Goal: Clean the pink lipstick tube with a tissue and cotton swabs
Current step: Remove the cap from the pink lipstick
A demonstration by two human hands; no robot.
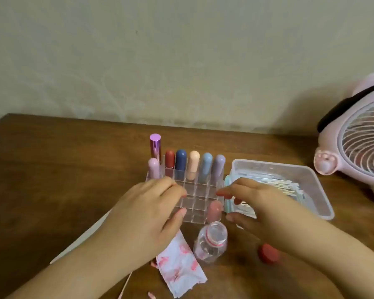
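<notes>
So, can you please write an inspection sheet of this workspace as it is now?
Surface: brown wooden table, against a pale wall.
Job's things: clear organiser with capped lipsticks standing in it, pink tube in its near row; stained tissue in front; swab box to the right; a used swab lies near the left arm.
Clutter: open clear bottle, red cap, pink scraps on the table.
Grippers: left hand and right hand sit at either side of the organiser, fingers loosely bent; whether they touch it is unclear.
Cables: nothing seen.
Surroundings: pink fan at the far right.
</notes>
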